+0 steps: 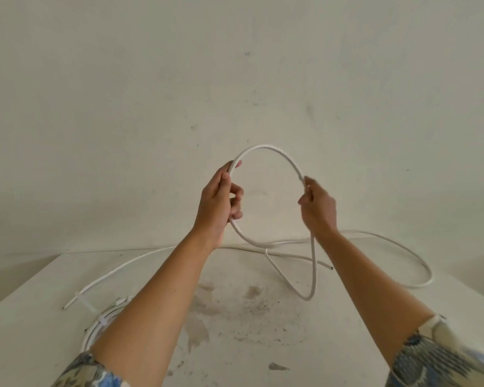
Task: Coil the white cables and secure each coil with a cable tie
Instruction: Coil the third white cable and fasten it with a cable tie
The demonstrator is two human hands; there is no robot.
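A white cable (266, 148) arches in a loop held up in front of the wall. My left hand (218, 199) grips the loop's left side, fingers curled round it. My right hand (316, 205) grips the right side, and the cable hangs from it down to the table, bends at a low point and runs away to the right. A finished coil (101, 322) of white cable with a cable tie lies at the table's left, partly hidden by my left forearm. A loose cable tie (85, 303) lies beside it.
The white table (235, 331) is stained in the middle and ends against a plain wall (235, 79). More slack cable (403, 250) trails in a wide curve at the right rear; another length (118, 268) runs along the left.
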